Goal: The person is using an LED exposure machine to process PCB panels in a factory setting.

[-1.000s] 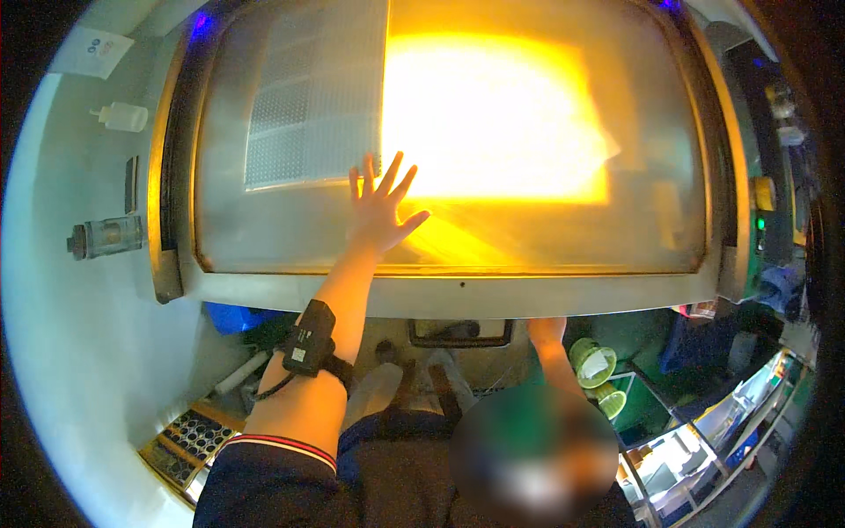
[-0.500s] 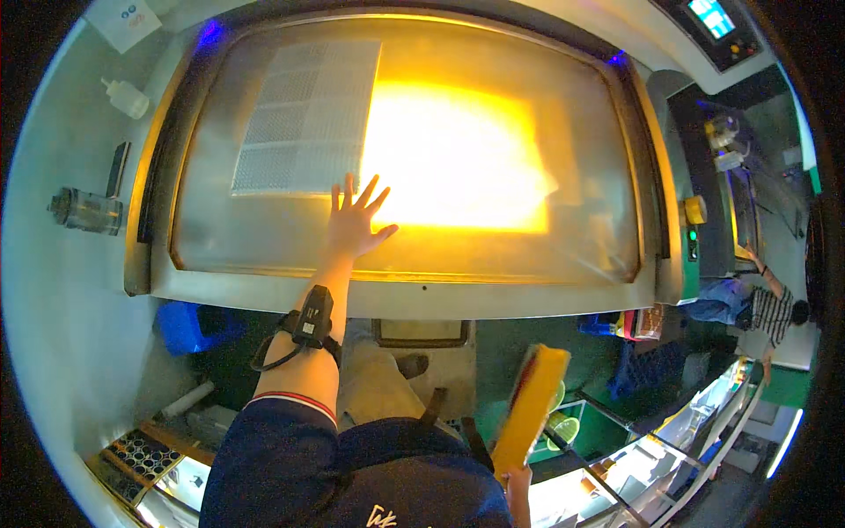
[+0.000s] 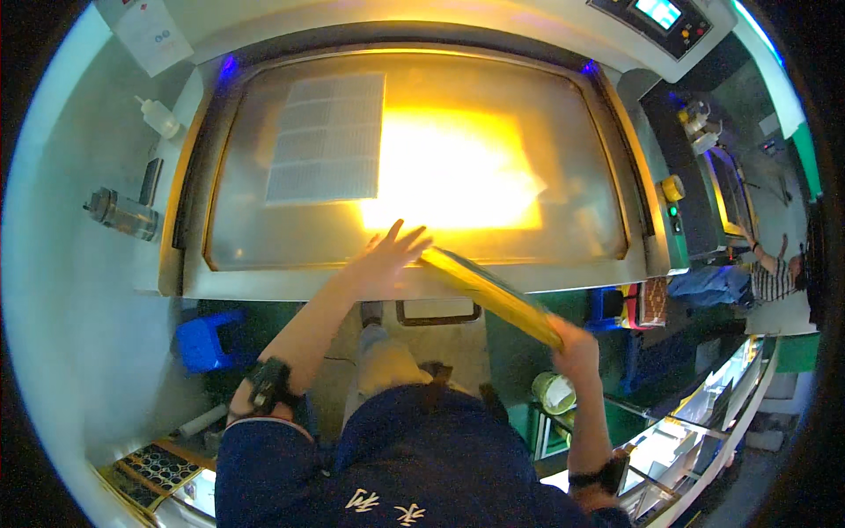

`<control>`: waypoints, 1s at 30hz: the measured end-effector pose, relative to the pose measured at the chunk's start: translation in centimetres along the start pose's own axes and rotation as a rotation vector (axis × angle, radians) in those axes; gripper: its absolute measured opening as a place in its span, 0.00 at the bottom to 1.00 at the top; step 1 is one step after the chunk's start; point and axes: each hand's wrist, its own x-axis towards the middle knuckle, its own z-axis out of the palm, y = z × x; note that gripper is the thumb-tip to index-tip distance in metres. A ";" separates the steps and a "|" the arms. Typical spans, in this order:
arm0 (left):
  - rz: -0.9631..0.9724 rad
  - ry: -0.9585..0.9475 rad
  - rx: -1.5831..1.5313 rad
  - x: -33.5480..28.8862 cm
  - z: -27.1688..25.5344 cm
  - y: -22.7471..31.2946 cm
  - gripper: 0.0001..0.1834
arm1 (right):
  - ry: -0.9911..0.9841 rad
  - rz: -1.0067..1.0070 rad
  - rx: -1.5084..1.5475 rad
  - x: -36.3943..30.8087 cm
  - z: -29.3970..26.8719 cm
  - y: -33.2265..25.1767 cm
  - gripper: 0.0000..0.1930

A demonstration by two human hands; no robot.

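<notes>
My right hand (image 3: 576,350) is closed round the near end of a long yellow bar-shaped tool (image 3: 497,297), blurred by motion; I cannot tell its exact kind. The bar slants up to the left over the front edge of a glowing flat bed (image 3: 581,176). At its far end is my left hand (image 3: 387,257), fingers stretched out and holding nothing; whether it touches the bar I cannot tell. On the left half of the bed lies a pale translucent sheet (image 3: 326,141) with a fine grid-like pattern. Bright yellow-white light (image 3: 453,176) fills the area beside it.
A control panel with a screen (image 3: 658,13) is at the top right. Left of the bed are a squeeze bottle (image 3: 160,118) and a clear cylinder (image 3: 123,214). A blue stool (image 3: 207,341) stands below left. At far right a person in a striped shirt (image 3: 775,275) works.
My right hand has brought the yellow bar up from low beside my body to the bed's front edge. My left hand has drawn back from the sheet's corner toward that edge.
</notes>
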 end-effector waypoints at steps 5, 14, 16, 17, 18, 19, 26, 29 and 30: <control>-0.441 -0.197 0.159 -10.1 -0.1 -7.1 0.49 | -0.125 -0.519 -0.076 15.1 4.0 -13.7 0.30; -0.413 -0.297 0.385 -11.7 -8.8 -22.2 0.42 | -0.369 -0.533 -0.129 27.9 13.7 -24.2 0.34; -0.411 -0.266 0.474 -8.2 -11.2 -27.9 0.39 | -0.320 -0.537 -0.058 34.1 14.0 -25.1 0.35; -0.398 -0.226 0.422 -5.7 -13.3 -31.1 0.38 | -0.255 -0.518 -0.024 37.9 15.6 -24.9 0.32; -0.385 -0.192 0.358 -2.8 -15.2 -34.5 0.37 | -0.173 -0.588 -0.181 42.7 15.7 -25.3 0.30; -0.424 -0.123 0.252 0.7 -17.6 -37.4 0.35 | -0.210 -0.582 -0.108 48.3 15.8 -25.3 0.28; -0.561 0.009 0.589 18.7 -30.1 -56.2 0.31 | -0.023 -0.780 -0.220 77.7 15.4 -28.3 0.37; -0.713 0.028 0.425 22.7 -33.2 -52.1 0.31 | -0.085 -0.690 -0.168 83.0 17.0 -28.4 0.37; -0.721 -0.040 0.524 21.4 -34.0 -53.5 0.31 | -0.103 -0.690 -0.051 83.6 21.3 -30.7 0.37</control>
